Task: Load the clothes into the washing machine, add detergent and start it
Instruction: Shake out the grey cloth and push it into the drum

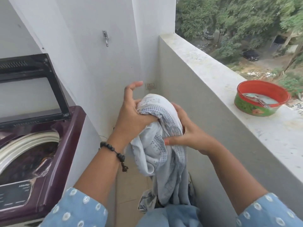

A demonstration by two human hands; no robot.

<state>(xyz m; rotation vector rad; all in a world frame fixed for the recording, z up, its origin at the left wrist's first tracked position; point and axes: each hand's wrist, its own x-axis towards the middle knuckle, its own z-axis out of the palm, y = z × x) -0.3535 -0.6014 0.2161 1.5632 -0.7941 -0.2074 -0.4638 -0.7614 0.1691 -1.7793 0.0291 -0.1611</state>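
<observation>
Your left hand and right hand both grip the pale printed cloth right of the open washing machine — its drum is mostly cut off, contents unclear.

Home balcony: washing machine, parapet, treetops.

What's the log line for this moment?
left hand: grips cloth | right hand: grips cloth | washer lid: open
</observation>
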